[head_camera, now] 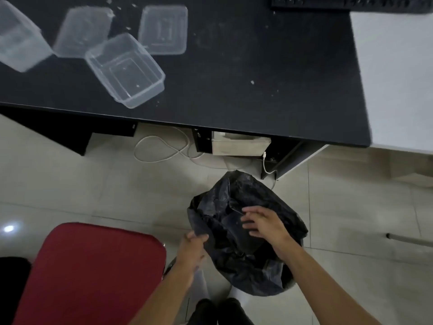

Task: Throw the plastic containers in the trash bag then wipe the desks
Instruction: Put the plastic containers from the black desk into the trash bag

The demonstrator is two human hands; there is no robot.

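Head view: both hands at the trash bag on the floor, containers on the desk.

The black trash bag [246, 191] sits crumpled on the tiled floor [93, 188], below the front edge of the black desk [234, 78], near its right front corner. The left hand [192, 249] pinches the bag's left rim, fingers curled round the film. The right hand [264, 224] hovers over the bag's mouth with fingers spread and loose; whether it touches the film cannot be told. Four clear plastic containers [82, 31] lie toward the desktop's left side: the nearest container [126, 71] stands open side up close to the front edge, with the other three behind it toward the back left. Pale crumbs [252, 82] dot the desktop. A white desk [393, 78] adjoins the black desk's right edge. A red chair [89, 273] stands left of the bag, and a white cable [161, 146] loops on the floor under the black desk.
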